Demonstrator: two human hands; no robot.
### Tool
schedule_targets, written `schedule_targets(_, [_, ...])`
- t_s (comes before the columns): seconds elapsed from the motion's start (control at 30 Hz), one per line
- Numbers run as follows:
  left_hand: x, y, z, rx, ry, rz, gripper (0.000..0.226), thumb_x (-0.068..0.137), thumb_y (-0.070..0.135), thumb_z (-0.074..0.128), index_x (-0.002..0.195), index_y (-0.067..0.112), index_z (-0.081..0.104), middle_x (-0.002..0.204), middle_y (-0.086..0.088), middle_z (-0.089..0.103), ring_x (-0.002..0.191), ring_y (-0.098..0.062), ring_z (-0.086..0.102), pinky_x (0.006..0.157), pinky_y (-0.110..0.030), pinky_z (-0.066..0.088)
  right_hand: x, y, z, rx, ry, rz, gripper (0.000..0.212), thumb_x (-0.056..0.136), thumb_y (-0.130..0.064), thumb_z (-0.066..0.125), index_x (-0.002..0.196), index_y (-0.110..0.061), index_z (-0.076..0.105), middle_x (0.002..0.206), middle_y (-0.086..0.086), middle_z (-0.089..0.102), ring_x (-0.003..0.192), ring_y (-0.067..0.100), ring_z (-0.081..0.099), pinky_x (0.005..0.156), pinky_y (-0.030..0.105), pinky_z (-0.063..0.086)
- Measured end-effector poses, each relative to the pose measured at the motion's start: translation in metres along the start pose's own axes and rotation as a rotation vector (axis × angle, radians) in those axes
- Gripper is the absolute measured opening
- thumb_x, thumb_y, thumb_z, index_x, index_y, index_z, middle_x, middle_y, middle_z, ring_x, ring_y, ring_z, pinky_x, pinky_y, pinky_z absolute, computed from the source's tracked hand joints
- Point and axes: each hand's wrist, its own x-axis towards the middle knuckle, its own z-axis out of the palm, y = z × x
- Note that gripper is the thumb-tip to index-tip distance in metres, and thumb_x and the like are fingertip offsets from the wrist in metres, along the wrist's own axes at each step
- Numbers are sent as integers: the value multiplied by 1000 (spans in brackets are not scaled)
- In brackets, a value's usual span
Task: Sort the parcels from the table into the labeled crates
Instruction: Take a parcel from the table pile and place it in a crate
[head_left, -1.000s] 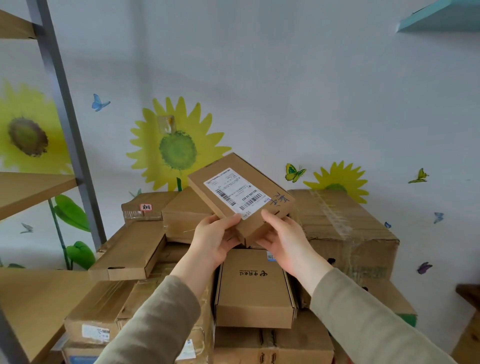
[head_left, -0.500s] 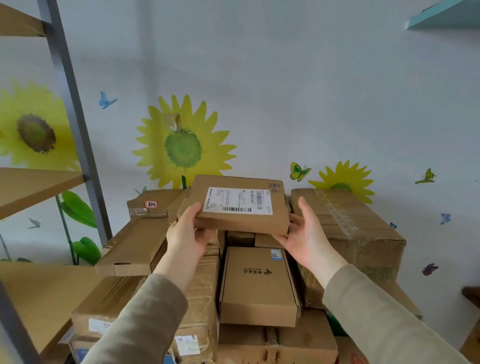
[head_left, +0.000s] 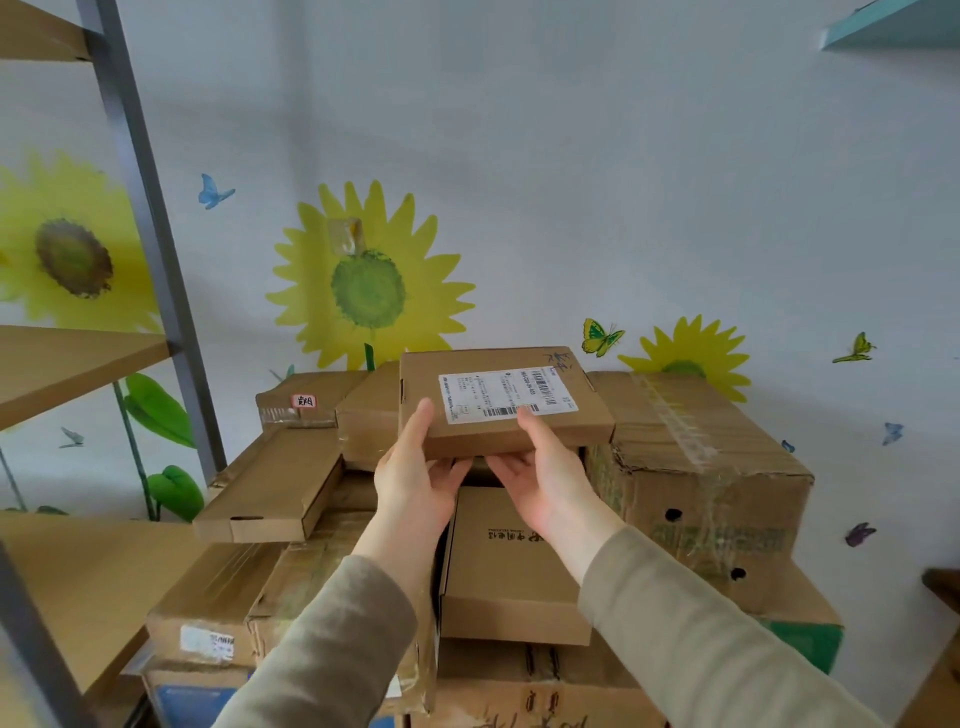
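Observation:
A flat brown cardboard parcel (head_left: 592, 415) with a white shipping label and handwriting at its far corner is held level over the top of a stack of boxes. My left hand (head_left: 415, 473) grips its near left edge, thumb on top and fingers underneath. My right hand (head_left: 545, 467) holds the near edge beside it, thumb on the label, fingers below. Under the hands lies another flat box (head_left: 511, 566) with printed characters on its lid.
The stack holds several cartons: a big taped box (head_left: 696, 457) at the right, a long flat box (head_left: 270, 488) at the left, a box with a small red-edged tag (head_left: 304, 401) behind. A wooden shelf unit (head_left: 78, 358) with a grey post stands at the left. Sunflower-decorated wall behind.
The parcel has moved forward and right and now lies nearly level over the pile. Both hands have shifted from its sides to its near edge.

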Motion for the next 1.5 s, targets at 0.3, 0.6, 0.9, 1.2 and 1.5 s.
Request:
schedule_targets(0.3, [12, 34, -21, 188, -53, -105, 73, 76, 62, 63, 124, 8, 52, 101, -12, 65, 91, -30, 64, 72, -45, 52, 1, -36, -32, -253, -67, 74, 17, 90, -12, 50, 106, -12, 55, 97, 10, 65, 84, 22, 62, 66, 35, 53])
schedule_targets(0.6, [6, 28, -20, 547, -147, -161, 32, 88, 15, 61, 120, 13, 60, 99, -7, 68, 81, -20, 62, 70, -35, 51, 3, -46, -37, -496, 25, -72, 23, 92, -17, 59, 113, -10, 59, 96, 8, 70, 82, 21, 67, 62, 32, 54])
schedule_targets(0.9, [-7, 13, -13, 664, -163, -20, 28, 87, 3, 55, 106, 24, 58, 89, -6, 58, 72, -18, 52, 58, -29, 44, 1, -43, -45, -551, 72, -167, 49, 90, -19, 62, 137, -19, 47, 121, 9, 64, 105, 25, 63, 86, 43, 53])
schedule_targets(1.2, [-19, -2, -20, 634, -77, 24, 26, 86, 1, 55, 103, 21, 57, 87, -2, 58, 74, -17, 50, 66, -32, 45, -9, -36, -50, -607, 102, -183, 52, 89, -25, 64, 138, -24, 47, 136, 5, 53, 126, 26, 48, 108, 50, 36])
schedule_targets(1.5, [-41, -22, -37, 618, -58, -13, 29, 88, 5, 55, 113, 20, 56, 89, -3, 56, 75, -16, 52, 57, -30, 44, -47, -34, -65, -568, 211, -127, 34, 94, -18, 55, 128, -21, 55, 100, -3, 63, 87, 13, 58, 74, 34, 48])
